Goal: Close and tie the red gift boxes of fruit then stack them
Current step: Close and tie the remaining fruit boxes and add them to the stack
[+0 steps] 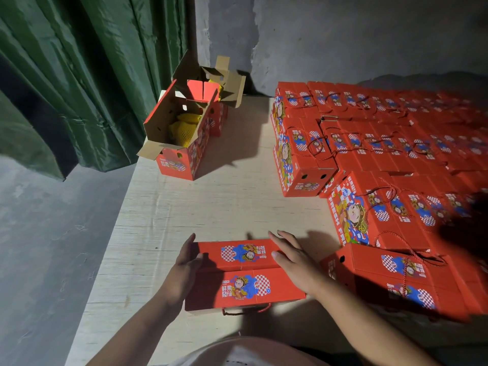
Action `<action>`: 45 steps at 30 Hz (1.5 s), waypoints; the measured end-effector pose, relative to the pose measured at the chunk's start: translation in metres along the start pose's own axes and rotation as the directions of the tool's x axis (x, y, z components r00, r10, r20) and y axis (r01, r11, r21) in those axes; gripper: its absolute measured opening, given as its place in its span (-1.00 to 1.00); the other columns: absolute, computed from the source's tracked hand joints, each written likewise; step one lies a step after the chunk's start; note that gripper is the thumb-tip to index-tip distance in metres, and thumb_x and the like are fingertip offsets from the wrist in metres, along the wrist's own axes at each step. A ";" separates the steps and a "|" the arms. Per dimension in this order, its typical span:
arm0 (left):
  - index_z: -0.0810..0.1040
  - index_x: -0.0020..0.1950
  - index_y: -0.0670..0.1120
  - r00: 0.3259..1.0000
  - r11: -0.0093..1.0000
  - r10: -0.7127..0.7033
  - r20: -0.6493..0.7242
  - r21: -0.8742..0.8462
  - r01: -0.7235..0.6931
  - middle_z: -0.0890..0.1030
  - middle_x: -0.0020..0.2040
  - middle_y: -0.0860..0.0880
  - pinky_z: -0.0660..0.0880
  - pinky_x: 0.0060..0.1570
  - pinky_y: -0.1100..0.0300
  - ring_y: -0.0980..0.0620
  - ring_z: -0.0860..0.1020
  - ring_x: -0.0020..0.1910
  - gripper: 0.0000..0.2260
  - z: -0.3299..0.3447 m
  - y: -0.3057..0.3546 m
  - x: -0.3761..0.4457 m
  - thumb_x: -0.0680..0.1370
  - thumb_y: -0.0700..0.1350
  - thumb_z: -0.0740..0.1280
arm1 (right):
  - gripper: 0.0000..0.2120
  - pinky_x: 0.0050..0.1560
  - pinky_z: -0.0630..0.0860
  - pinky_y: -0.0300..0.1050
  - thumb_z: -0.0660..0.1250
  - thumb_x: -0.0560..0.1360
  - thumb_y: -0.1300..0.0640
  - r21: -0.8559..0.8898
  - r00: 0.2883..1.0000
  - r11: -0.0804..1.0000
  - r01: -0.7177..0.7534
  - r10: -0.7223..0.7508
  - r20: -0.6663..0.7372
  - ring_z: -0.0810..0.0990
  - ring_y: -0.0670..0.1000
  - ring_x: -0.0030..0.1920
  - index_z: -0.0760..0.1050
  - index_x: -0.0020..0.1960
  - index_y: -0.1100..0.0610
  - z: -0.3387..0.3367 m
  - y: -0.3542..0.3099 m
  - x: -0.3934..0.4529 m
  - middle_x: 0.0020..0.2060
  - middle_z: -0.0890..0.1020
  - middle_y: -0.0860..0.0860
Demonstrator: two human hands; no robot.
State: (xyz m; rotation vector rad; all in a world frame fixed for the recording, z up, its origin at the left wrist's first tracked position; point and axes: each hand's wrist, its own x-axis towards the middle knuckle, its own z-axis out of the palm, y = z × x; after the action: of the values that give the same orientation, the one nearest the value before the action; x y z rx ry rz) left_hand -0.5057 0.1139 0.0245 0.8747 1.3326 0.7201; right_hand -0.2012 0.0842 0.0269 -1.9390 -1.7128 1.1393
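The red gift box (pixel 244 276) lies at the desk's near edge with both top flaps folded flat, its cord (pixel 247 310) hanging loose at the near side, so tying looks still to do. The left hand (pixel 184 262) cups its left end with fingers nearly straight; the right hand (pixel 293 260) lies flat on the right part of the lid, pressing it down. Along the right edge the stacked boxes (pixel 369 143) are closed and corded, many rows deep. At the far left corner an open box (pixel 179 138) of yellow fruit awaits closing. The bare desk (pixel 224 202) between gives room to work.
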 end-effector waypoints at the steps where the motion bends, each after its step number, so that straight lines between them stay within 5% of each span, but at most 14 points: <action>1: 0.24 0.58 0.19 1.000 1.000 0.004 -0.003 0.012 -0.004 0.60 0.19 0.22 0.44 -0.02 0.37 0.34 0.62 0.04 -0.50 0.000 -0.001 0.000 0.70 -0.16 0.25 | -0.54 0.42 0.18 -0.23 0.15 0.70 -0.08 0.002 1.000 1.000 0.001 -0.001 -0.004 0.18 -0.28 0.49 0.21 0.57 -0.33 0.001 0.001 0.000 0.55 0.12 -0.33; 9: 0.17 0.62 0.24 0.999 0.998 0.050 -0.001 0.047 -0.050 0.44 0.47 0.09 0.34 0.34 0.20 0.06 0.44 0.43 -0.44 -0.001 -0.005 -0.003 0.69 -0.12 0.27 | -0.53 0.38 0.17 -0.30 0.17 0.70 -0.06 -0.004 0.999 1.000 0.027 -0.027 -0.038 0.21 -0.28 0.48 0.22 0.58 -0.30 0.008 0.006 0.001 0.53 0.12 -0.33; 12: 0.13 0.64 0.18 0.996 0.993 0.094 0.000 0.075 -0.093 0.37 0.50 0.12 0.29 0.28 0.38 0.20 0.39 0.43 -0.43 0.000 -0.004 -0.006 0.70 -0.15 0.25 | -0.53 0.39 0.19 -0.28 0.17 0.70 -0.06 -0.021 0.998 0.999 0.043 -0.044 -0.053 0.22 -0.27 0.48 0.20 0.58 -0.32 0.011 0.008 0.002 0.54 0.10 -0.33; 15: 0.08 0.65 0.10 0.993 0.985 0.121 0.015 0.122 -0.122 0.39 0.43 0.20 0.33 0.07 0.62 0.55 0.41 0.21 -0.43 0.002 -0.009 -0.007 0.71 -0.21 0.21 | -0.51 0.45 0.24 -0.21 0.16 0.70 -0.08 -0.058 0.995 0.996 0.071 -0.074 -0.063 0.21 -0.24 0.51 0.16 0.59 -0.33 0.015 0.012 0.001 0.55 0.04 -0.34; 17: 0.07 0.64 0.10 0.991 0.981 0.134 0.019 0.137 -0.136 0.44 0.36 0.23 0.35 0.03 0.63 0.50 0.45 0.22 -0.44 0.003 -0.012 -0.009 0.71 -0.21 0.19 | -0.50 0.50 0.28 -0.13 0.14 0.70 -0.09 -0.078 0.993 0.993 0.089 -0.094 -0.071 0.19 -0.24 0.52 0.12 0.60 -0.34 0.018 0.016 0.000 0.56 0.00 -0.33; 21: 0.08 0.65 0.11 0.988 0.975 0.151 0.004 0.164 -0.150 0.46 0.41 0.09 0.37 0.22 0.47 0.11 0.43 0.41 -0.44 0.002 -0.014 -0.009 0.71 -0.19 0.20 | -0.49 0.54 0.26 -0.07 0.13 0.70 -0.11 -0.091 0.988 0.990 0.105 -0.114 -0.100 0.15 -0.27 0.53 0.08 0.59 -0.38 0.023 0.018 0.002 0.57 -0.03 -0.35; 25: 0.07 0.65 0.16 0.981 0.962 0.191 -0.037 0.204 -0.179 0.38 0.51 0.04 0.22 0.53 0.08 0.09 0.33 0.51 -0.43 0.002 -0.017 -0.011 0.71 -0.12 0.22 | -0.49 0.53 0.26 -0.10 0.12 0.69 -0.13 -0.101 0.983 0.988 0.117 -0.130 -0.131 0.12 -0.29 0.54 0.07 0.59 -0.38 0.026 0.020 0.001 0.58 -0.07 -0.37; 30: -0.05 0.65 0.27 0.981 0.965 0.164 -0.105 0.225 -0.137 0.37 0.40 0.36 0.25 0.36 0.22 0.22 0.38 0.40 -0.33 0.004 -0.022 -0.010 0.67 0.07 0.28 | -0.41 0.35 0.36 -0.19 0.17 0.68 -0.11 -0.113 0.969 0.989 0.090 -0.113 -0.218 0.13 -0.42 0.45 -0.01 0.62 -0.33 0.033 0.016 -0.004 0.60 -0.15 -0.36; 33: 0.19 0.58 0.30 0.979 0.974 0.169 -0.112 0.168 -0.149 0.53 0.26 0.38 0.32 0.25 0.31 0.34 0.50 0.24 -0.46 0.004 -0.025 -0.009 0.66 0.05 0.31 | -0.29 0.35 0.25 -0.33 0.24 0.65 -0.11 -0.053 0.958 0.998 0.036 -0.050 -0.283 0.08 -0.43 0.44 -0.11 0.64 -0.29 0.035 0.014 -0.007 0.64 -0.13 -0.25; 35: 0.39 0.36 0.39 0.978 0.975 0.184 -0.095 0.140 -0.170 0.64 0.15 0.27 0.41 0.08 0.43 0.33 0.58 0.14 -0.66 0.004 -0.026 -0.009 0.67 0.00 0.31 | -0.24 0.40 0.06 -0.45 0.31 0.64 -0.06 0.030 0.954 1.000 0.000 0.009 -0.300 0.07 -0.28 0.54 -0.10 0.65 -0.18 0.036 0.014 -0.007 0.65 0.03 -0.09; 37: 0.42 0.28 0.40 0.980 0.978 0.182 -0.079 0.118 -0.172 0.66 0.13 0.23 0.43 -0.04 0.52 0.31 0.60 0.10 -0.71 0.005 -0.024 -0.009 0.67 0.01 0.30 | -0.21 0.38 0.10 -0.39 0.33 0.63 -0.05 0.103 0.955 0.993 -0.052 0.079 -0.287 0.16 -0.24 0.50 -0.09 0.67 -0.14 0.037 0.013 -0.007 0.61 0.20 -0.04; 40: 0.42 0.30 0.38 0.981 0.981 0.180 -0.066 0.087 -0.174 0.67 0.11 0.19 0.46 -0.03 0.47 0.29 0.62 0.07 -0.71 0.005 -0.022 -0.009 0.67 0.01 0.29 | -0.19 0.39 0.14 -0.32 0.34 0.62 -0.07 0.142 0.957 0.986 -0.082 0.118 -0.265 0.19 -0.21 0.50 -0.12 0.67 -0.16 0.036 0.013 -0.006 0.61 0.22 -0.03; 45: 0.19 0.62 0.11 0.985 0.986 0.147 -0.094 0.091 -0.138 0.66 0.16 0.09 0.42 0.25 0.16 0.12 0.59 0.21 -0.46 0.006 -0.024 -0.008 0.67 0.01 0.30 | -0.20 0.40 0.17 -0.24 0.30 0.62 -0.13 0.130 0.962 0.987 -0.095 0.125 -0.242 0.22 -0.05 0.57 -0.15 0.66 -0.21 0.038 0.017 -0.003 0.61 0.22 -0.02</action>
State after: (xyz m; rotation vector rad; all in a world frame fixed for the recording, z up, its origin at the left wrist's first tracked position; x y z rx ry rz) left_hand -0.5019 0.0943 0.0084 1.0201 1.4078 0.8333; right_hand -0.2174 0.0670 -0.0077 -2.0278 -1.3931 0.9606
